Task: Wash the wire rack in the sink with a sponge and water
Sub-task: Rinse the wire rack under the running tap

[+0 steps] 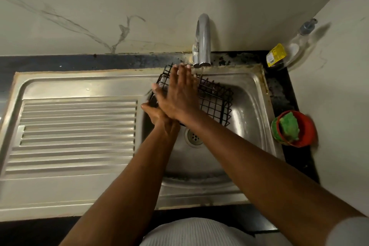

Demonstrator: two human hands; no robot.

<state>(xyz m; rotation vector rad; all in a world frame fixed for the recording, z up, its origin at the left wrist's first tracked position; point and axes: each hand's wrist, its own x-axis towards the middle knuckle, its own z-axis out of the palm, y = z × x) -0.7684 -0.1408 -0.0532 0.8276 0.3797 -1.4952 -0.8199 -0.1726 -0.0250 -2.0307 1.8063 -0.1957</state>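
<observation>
Surface: steel sink (252, 104) in dark counter (283, 94), marble wall (99, 6)
Rack: wire rack (215, 102) tilted, long axis across basin
Hands: left hand (159, 119) grips it; right hand (179, 94) flat, fingers straight

Head-worn — close, straight down over sink (249, 94)

Right grip (177, 94) flat, fingers straight, crossed over left grip (157, 116) holding wire rack (215, 102)
</observation>
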